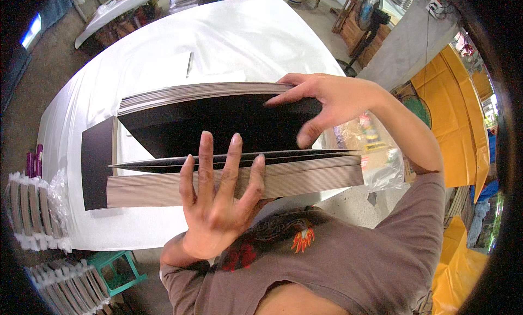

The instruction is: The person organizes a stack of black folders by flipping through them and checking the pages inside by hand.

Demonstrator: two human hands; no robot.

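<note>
Left hand [218,209]: panel [97,162] left of it, stool [103,259] lower-left; fingers spread on near stack [316,179], thumb mostly hidden, grip unclear. Right hand [332,100]: fingers at end of far stack [201,89], grip unclear; bag [384,170] lower-right, fan [370,5] beyond.

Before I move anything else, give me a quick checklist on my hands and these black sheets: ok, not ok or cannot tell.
1. Left hand at the lower stack: ok, fingers spread across its near edge.
2. Right hand at the upper stack: ok, at its right end.
3. Sheets on top of the lower stack lying flat: not ok, some black sheets stand slightly apart.
4. Lower stack supported underneath: cannot tell, its underside is hidden.
5. Black stack at the left free of the lower stack: cannot tell, the two overlap in view.
6. Clear plastic bag not touching the lower stack: cannot tell from this angle.
</note>
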